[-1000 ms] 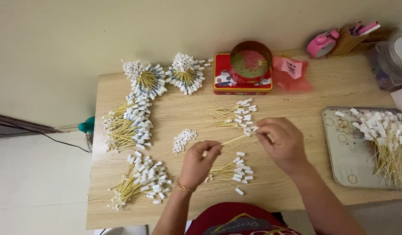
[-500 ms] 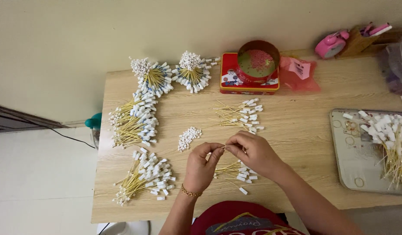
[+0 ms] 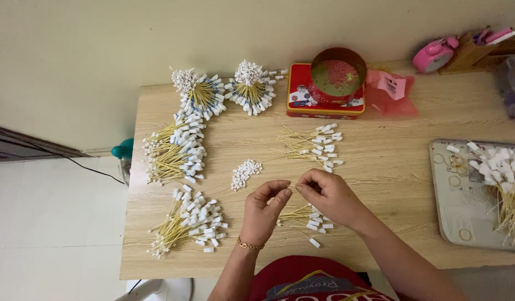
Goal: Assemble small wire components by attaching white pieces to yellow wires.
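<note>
over wood table (image 3: 380, 167), l hand (image 3: 263, 209) & r hand (image 3: 330, 195) — pinching thin stick (image 3: 292, 186)

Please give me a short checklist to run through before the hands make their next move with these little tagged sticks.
1. Both hands meet over the table: left hand, right hand: ok.
2. Thin stick pinched between the fingertips: ok.
3. White tag seated on that stick: cannot tell.
4. Loose white tags lie close by the left hand: ok.
5. Small stick pile lies under the hands: ok.
6. Tray rests fully on the table: ok.
</note>
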